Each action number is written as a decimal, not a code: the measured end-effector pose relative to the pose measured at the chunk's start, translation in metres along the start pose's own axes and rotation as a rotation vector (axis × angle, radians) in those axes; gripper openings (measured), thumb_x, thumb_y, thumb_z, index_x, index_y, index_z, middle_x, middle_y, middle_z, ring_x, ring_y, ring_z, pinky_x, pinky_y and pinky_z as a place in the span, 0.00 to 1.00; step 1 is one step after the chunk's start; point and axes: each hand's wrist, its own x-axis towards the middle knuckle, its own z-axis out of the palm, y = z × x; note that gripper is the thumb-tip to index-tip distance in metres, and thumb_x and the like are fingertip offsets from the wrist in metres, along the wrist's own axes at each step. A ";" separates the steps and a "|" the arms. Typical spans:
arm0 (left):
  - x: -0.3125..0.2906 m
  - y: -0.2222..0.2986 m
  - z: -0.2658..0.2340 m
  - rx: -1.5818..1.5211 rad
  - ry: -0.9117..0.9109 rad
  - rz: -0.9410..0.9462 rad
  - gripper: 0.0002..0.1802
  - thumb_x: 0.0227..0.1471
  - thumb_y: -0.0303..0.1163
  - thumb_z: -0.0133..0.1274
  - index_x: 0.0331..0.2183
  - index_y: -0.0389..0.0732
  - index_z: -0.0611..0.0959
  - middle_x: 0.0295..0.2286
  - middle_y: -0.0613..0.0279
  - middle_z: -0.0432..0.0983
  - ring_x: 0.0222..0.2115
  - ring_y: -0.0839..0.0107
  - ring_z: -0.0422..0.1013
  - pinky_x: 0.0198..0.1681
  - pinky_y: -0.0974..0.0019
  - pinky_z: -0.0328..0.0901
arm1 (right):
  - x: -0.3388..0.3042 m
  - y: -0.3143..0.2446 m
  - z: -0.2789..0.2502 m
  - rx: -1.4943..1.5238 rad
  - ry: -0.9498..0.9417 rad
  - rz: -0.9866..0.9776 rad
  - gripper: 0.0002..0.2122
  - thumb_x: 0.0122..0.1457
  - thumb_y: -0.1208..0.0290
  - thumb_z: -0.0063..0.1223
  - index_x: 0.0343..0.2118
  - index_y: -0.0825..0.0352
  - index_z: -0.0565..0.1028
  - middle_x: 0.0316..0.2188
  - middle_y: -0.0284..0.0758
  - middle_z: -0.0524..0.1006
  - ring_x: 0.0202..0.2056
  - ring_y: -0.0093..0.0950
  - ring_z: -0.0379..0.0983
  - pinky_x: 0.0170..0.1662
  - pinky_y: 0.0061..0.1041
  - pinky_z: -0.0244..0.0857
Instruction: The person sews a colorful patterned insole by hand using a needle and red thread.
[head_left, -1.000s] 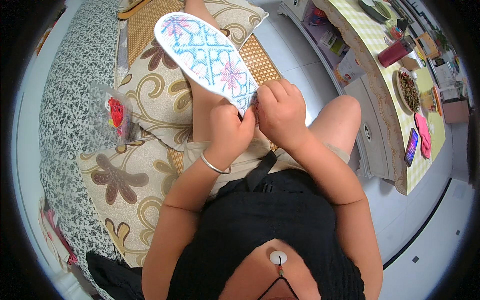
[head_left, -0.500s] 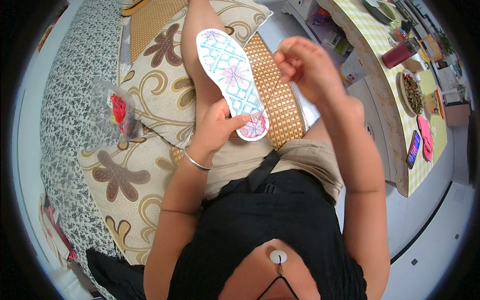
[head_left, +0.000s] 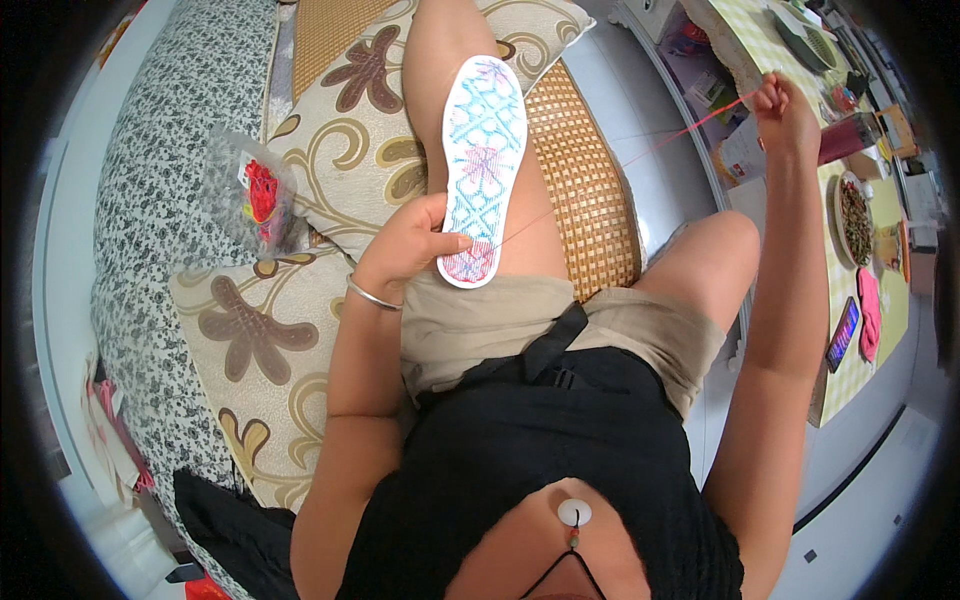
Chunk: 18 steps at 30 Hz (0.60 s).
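A white shoe insole (head_left: 484, 205) with blue, pink and red stitched patterns lies over my thigh, its heel toward me. At the heel end my left hand (head_left: 412, 243) grips its left edge, with the thumb flat on top near the red stitching. A thin red thread (head_left: 690, 129) runs taut from that red stitching up and across to the right. Out at the far right, my right hand (head_left: 784, 108) is closed on the thread's other end, raised near the table. Whether a needle is in those fingers I cannot make out.
Left of my leg, a clear plastic bag (head_left: 256, 195) with red thread lies beside flowered cushions (head_left: 255, 330). A woven mat (head_left: 590, 170) covers the seat. The table (head_left: 840, 395) at right bears a plate of food (head_left: 853, 220), a dark red bottle (head_left: 845, 140), a phone (head_left: 843, 335) and a pink cloth (head_left: 869, 315).
My right hand has swung outward to the right, drawing the red thread into a long straight line. The insole stays in my left hand and has turned slightly more upright.
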 end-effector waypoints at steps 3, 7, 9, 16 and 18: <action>-0.007 -0.009 -0.009 0.003 0.114 -0.001 0.16 0.42 0.19 0.56 0.38 0.30 0.78 0.32 0.61 0.78 0.31 0.77 0.74 0.37 0.74 0.68 | -0.045 0.059 0.006 -0.240 -0.131 -0.040 0.04 0.57 0.76 0.44 0.27 0.67 0.70 0.20 0.33 0.72 0.17 0.19 0.61 0.20 0.16 0.54; 0.006 -0.013 -0.013 0.413 0.329 -0.014 0.09 0.39 0.20 0.62 0.24 0.36 0.76 0.19 0.69 0.73 0.17 0.85 0.66 0.18 0.80 0.59 | -0.100 0.143 -0.021 -0.610 -0.196 0.016 0.05 0.56 0.74 0.49 0.26 0.66 0.74 0.23 0.31 0.77 0.20 0.16 0.66 0.24 0.16 0.61; 0.009 -0.009 -0.013 0.517 0.377 -0.013 0.12 0.36 0.22 0.65 0.20 0.36 0.75 0.16 0.70 0.70 0.16 0.85 0.63 0.17 0.78 0.57 | -0.121 0.189 -0.043 -0.920 -0.195 -0.022 0.07 0.54 0.73 0.51 0.25 0.71 0.75 0.23 0.35 0.77 0.24 0.23 0.70 0.30 0.23 0.65; -0.010 -0.003 -0.027 0.535 0.386 0.035 0.15 0.38 0.29 0.66 0.19 0.36 0.74 0.14 0.69 0.69 0.16 0.84 0.62 0.17 0.76 0.57 | -0.177 0.219 -0.019 -1.397 -0.564 -0.327 0.03 0.49 0.75 0.52 0.24 0.68 0.73 0.25 0.44 0.73 0.31 0.44 0.70 0.35 0.39 0.65; -0.011 -0.003 -0.026 0.563 0.421 0.029 0.12 0.41 0.30 0.64 0.21 0.37 0.76 0.15 0.71 0.69 0.16 0.84 0.61 0.18 0.77 0.56 | -0.177 0.221 -0.021 -1.388 -0.593 -0.456 0.02 0.49 0.76 0.52 0.25 0.67 0.73 0.26 0.43 0.73 0.31 0.43 0.70 0.35 0.39 0.65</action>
